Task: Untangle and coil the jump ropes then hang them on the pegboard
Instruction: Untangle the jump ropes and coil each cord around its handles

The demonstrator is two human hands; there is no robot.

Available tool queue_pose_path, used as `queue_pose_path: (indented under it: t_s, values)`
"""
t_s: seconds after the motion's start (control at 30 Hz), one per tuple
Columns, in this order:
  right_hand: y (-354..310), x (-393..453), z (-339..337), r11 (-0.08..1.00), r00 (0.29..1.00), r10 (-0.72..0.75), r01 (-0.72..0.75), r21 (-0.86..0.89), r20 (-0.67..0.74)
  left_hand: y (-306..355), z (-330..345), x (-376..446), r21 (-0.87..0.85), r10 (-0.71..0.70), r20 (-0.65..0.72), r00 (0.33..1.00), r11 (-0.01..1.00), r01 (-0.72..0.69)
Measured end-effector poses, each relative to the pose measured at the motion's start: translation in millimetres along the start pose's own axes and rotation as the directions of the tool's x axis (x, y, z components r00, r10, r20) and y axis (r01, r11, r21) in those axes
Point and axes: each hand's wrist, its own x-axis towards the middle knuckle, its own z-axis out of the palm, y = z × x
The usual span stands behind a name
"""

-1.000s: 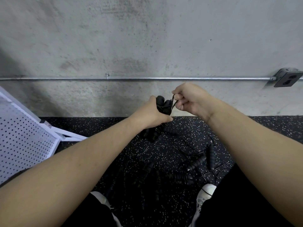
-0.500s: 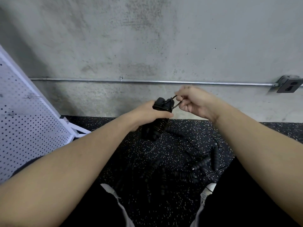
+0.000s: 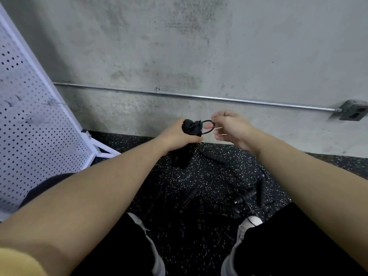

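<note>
My left hand (image 3: pixel 179 135) grips a pair of black jump rope handles (image 3: pixel 191 126) upright, their lower ends hanging below my fist. A thin black rope loop (image 3: pixel 208 127) sticks out from the handle tops to the right. My right hand (image 3: pixel 229 127) pinches that loop with thumb and fingertips, the other fingers spread loosely. More black jump ropes (image 3: pixel 247 194) with ribbed handles lie tangled on the dark speckled floor between my feet. The white pegboard (image 3: pixel 29 120) leans at the left, with small hooks on it.
A grey concrete wall stands right ahead, with a metal conduit pipe (image 3: pixel 199 96) running across it to an outlet box (image 3: pixel 354 112) at the right. My two shoes (image 3: pixel 249 224) and dark trouser legs fill the bottom of the view.
My view has turned left, so more of the pegboard shows. My right hand's fingers have loosened from a closed fist to a fingertip pinch on the rope loop.
</note>
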Motion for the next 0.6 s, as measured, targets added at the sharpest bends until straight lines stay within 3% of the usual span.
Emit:
queue_pose_path:
  t_s: [0.2,0.47,0.6]
  values:
    - [45.5,39.5,-4.2,0.959,0.956,0.283,-0.282,-0.02,0.079,-28.7,7.2,18.0,-0.142,-0.165,-0.007,0.986,0.976,0.162]
    - [84.7,86.3,36.4,0.9,0.889,0.394,-0.323,-0.292,0.231,-99.5,16.6,30.5,-0.041,-0.36,-0.145,0.922,0.933,0.358]
    - [106.6,107.1,49.2,0.858,0.859,0.424,-0.279,-0.431,0.287,-152.7,20.8,28.6,0.121,-0.4,-0.053,0.915,0.907,0.403]
